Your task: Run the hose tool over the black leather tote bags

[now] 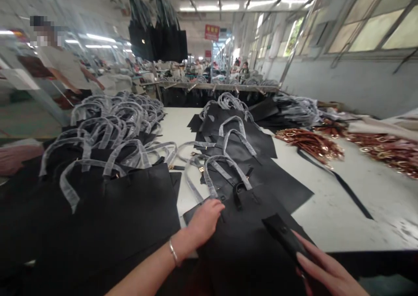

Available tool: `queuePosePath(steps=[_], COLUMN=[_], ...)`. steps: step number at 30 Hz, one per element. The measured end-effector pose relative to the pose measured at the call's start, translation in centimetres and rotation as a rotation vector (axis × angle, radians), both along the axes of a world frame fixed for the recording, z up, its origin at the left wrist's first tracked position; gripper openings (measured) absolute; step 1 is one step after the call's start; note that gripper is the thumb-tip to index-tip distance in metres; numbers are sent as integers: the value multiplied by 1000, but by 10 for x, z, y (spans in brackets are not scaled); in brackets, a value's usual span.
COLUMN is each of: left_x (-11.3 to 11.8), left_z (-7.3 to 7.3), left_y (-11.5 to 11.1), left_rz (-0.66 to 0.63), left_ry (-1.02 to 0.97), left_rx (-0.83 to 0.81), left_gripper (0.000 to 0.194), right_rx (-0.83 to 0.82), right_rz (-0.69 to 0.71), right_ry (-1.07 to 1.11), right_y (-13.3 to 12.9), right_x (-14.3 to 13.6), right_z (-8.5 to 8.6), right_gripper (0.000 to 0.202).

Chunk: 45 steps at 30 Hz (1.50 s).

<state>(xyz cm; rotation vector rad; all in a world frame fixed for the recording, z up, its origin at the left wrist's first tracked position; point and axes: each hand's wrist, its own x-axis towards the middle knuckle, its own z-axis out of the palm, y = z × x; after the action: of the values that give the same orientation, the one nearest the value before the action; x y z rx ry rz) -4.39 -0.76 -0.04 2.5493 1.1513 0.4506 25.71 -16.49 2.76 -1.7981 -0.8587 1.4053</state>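
Observation:
Black flat bag pieces with plastic-wrapped handles lie in two stacks. On the upper edge of the nearest right-hand bag piece (248,239) rests my left hand (205,220), its fingers curled at the base of a wrapped handle (210,174); what they grip, if anything, is hidden. My right hand (323,263), at the lower right, is closed round a dark strap-like piece (282,233) held over the same bag piece. A short black looped strap (240,196) with a dark end lies between the handle bases.
The left stack (114,209) reaches the table's front edge. Brown straps with gold metal parts (310,143) lie at right on the pale table (342,226), beside a long black strip (352,196). Black bags (156,39) hang beyond. A person (65,65) stands at far left.

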Motion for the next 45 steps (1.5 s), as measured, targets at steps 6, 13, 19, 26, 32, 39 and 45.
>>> queuePosePath(steps=[6, 13, 19, 26, 32, 39, 45], left_x=[35, 31, 32, 48, 80, 81, 81], left_z=[-34, -34, -29, -26, -34, -42, -35], left_y=[-57, -56, -56, -51, -43, -36, -36], left_rz=[-13, -37, -34, -67, 0, -92, -86], left_ry=[-75, -73, -70, 31, 36, -30, -24], left_rx=[9, 53, 25, 45, 81, 60, 49], left_gripper=[24, 27, 24, 18, 42, 40, 41], right_rx=[-17, -99, -163, 109, -39, -132, -81], right_rz=[230, 328, 354, 131, 80, 137, 180], right_ry=[95, 41, 34, -88, -136, -64, -48], right_y=[64, 103, 103, 123, 100, 87, 118], right_x=[-48, -49, -51, -52, -5, 10, -7], right_z=[13, 27, 27, 30, 49, 25, 29], right_gripper=[77, 61, 63, 66, 66, 68, 64])
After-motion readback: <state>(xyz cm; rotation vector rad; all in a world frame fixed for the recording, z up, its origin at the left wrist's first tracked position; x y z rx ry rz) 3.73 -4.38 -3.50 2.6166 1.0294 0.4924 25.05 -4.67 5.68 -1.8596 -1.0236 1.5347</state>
